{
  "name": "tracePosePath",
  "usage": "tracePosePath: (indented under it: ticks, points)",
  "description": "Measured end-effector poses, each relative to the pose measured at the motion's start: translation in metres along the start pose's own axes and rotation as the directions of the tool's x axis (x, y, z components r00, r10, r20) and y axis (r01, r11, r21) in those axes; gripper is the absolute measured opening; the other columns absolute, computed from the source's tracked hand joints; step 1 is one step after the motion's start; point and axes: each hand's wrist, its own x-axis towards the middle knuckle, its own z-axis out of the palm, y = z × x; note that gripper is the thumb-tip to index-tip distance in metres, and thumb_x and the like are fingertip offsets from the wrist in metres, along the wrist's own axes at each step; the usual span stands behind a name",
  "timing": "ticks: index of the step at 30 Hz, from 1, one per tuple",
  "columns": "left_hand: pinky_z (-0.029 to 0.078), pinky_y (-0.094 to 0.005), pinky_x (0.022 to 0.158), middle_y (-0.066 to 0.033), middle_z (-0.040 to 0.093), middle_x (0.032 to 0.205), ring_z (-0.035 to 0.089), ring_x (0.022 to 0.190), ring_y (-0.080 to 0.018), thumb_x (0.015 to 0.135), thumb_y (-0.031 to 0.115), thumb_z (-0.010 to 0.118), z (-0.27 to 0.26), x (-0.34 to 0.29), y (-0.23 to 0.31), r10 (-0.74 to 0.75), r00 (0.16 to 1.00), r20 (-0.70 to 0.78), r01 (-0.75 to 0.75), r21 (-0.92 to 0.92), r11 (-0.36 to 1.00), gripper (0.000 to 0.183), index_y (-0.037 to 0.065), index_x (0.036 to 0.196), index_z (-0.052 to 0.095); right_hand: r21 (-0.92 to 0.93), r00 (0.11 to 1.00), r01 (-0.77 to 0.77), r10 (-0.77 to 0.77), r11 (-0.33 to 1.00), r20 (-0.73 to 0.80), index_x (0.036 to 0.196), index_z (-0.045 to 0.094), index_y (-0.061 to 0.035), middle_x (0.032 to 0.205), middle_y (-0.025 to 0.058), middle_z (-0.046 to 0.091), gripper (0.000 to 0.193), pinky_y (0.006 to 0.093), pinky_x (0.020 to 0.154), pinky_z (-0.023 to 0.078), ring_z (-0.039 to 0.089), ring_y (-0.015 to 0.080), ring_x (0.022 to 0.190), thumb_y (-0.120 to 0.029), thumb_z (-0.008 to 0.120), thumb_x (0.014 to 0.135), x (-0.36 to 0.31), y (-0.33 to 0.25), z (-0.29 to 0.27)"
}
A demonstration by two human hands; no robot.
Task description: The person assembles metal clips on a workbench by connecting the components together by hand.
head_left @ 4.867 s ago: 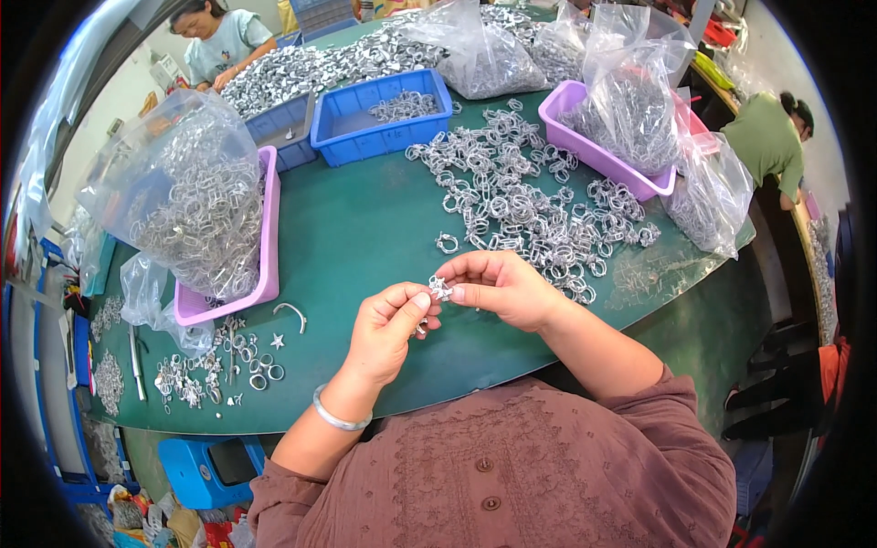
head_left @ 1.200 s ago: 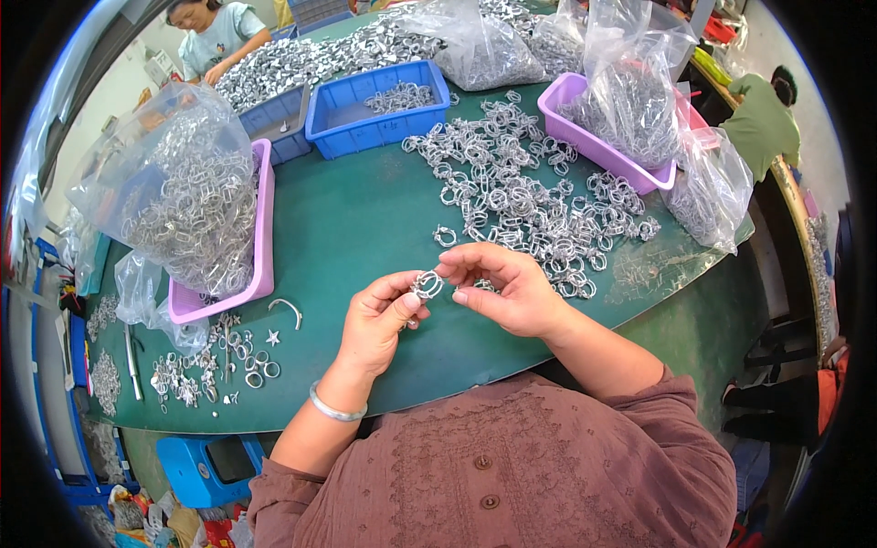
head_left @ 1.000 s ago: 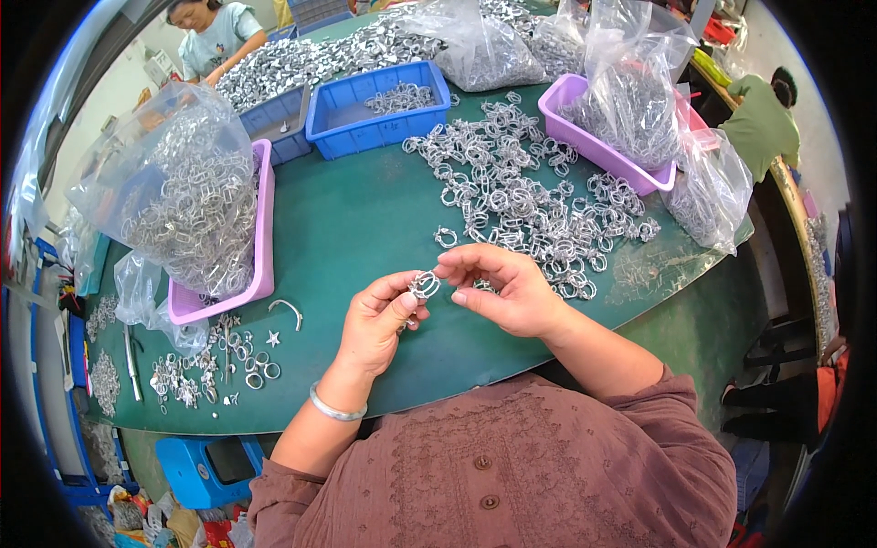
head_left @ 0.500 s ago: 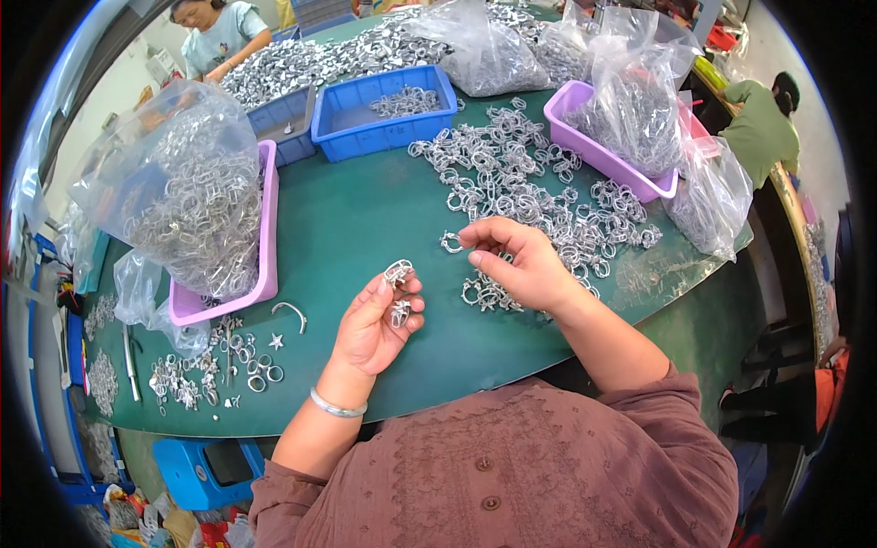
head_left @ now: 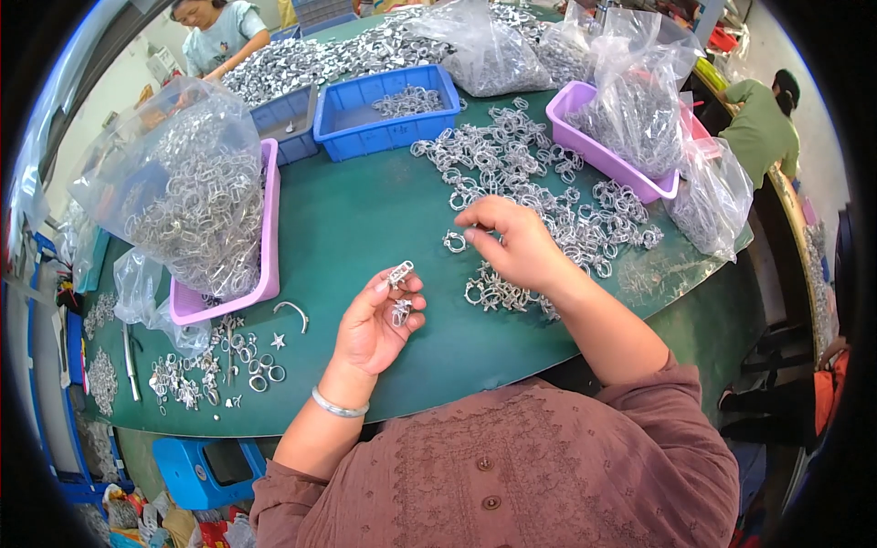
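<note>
My left hand (head_left: 373,321) is closed around silver-coloured metal rings; one ring (head_left: 399,273) is pinched upright between thumb and forefinger, and another ring (head_left: 399,312) rests against the lower fingers. To the right, my right hand (head_left: 512,239) hovers at the near left edge of a wide pile of similar rings (head_left: 512,160). Its thumb and forefinger are apart, with nothing visible between them; the other fingers are partly hidden. Just below those fingertips lies a single ring (head_left: 454,242). A smaller cluster of rings (head_left: 498,290) sits under the right wrist.
A purple basket (head_left: 268,228) with a bulging bag of rings stands left; another purple basket (head_left: 607,164) is at right. Blue bins (head_left: 384,137) sit beyond. Loose rings and small parts (head_left: 196,374) lie near left. A person (head_left: 219,41) works at the far left.
My right hand has moved slightly up and away, and its wrist has turned. The ring in my left fingertips has been turned to a different angle.
</note>
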Motion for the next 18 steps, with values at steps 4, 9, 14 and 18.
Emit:
tracePosePath:
  ticks: [4, 9, 14, 18]
  points:
    - [0.046, -0.0311, 0.065, -0.0113, 0.055, 0.103, 0.055, 0.087, -0.0241, 0.081, 0.021, 0.048, 0.000, 0.000, 0.002, -0.004, 0.999, 0.051, 0.007, -0.057, 0.998, 0.031, 0.004, 0.106, 0.051, -0.355, 0.991, 0.078, -0.032, 0.931, 0.134, 0.087, 0.059, -0.0023, 0.083, 0.0095, 0.056, 0.018, 0.0365, 0.072, 0.042, 0.053, 0.0265, 0.080, -0.008, 0.060, 0.070, 0.005, 0.023, 0.001]
    - [0.047, -0.0354, 0.071, -0.0122, 0.056, 0.105, 0.054, 0.096, -0.0274, 0.082, 0.024, 0.045, -0.003, -0.002, 0.004, -0.007, 0.997, 0.082, 0.015, -0.097, 0.995, 0.031, 0.004, 0.105, 0.054, -0.614, 0.959, 0.158, 0.027, 0.773, 0.281, 0.081, 0.062, -0.0073, 0.096, 0.0078, 0.050, 0.025, 0.0375, 0.080, 0.035, 0.043, 0.0253, 0.096, -0.021, 0.069, 0.062, 0.006, 0.020, 0.014]
    - [0.047, -0.0343, 0.069, -0.0099, 0.057, 0.099, 0.055, 0.090, -0.0238, 0.084, 0.028, 0.047, -0.013, -0.002, 0.001, 0.009, 1.000, 0.008, -0.009, -0.042, 0.999, 0.029, 0.006, 0.100, 0.057, -0.659, 0.951, 0.185, 0.035, 0.729, 0.307, 0.082, 0.063, -0.0077, 0.095, 0.0073, 0.050, 0.025, 0.0381, 0.081, 0.033, 0.042, 0.0244, 0.095, -0.023, 0.068, 0.062, 0.007, 0.021, 0.019]
    - [0.046, -0.0323, 0.066, -0.0066, 0.058, 0.090, 0.056, 0.081, -0.0200, 0.085, 0.028, 0.050, -0.006, 0.000, 0.002, -0.007, 0.993, -0.118, 0.013, 0.053, 0.999, 0.026, 0.007, 0.098, 0.058, -0.604, 0.960, 0.158, 0.022, 0.781, 0.280, 0.082, 0.063, -0.0079, 0.090, 0.0056, 0.052, 0.022, 0.0379, 0.081, 0.032, 0.043, 0.0241, 0.094, -0.021, 0.066, 0.065, 0.006, 0.024, 0.018]
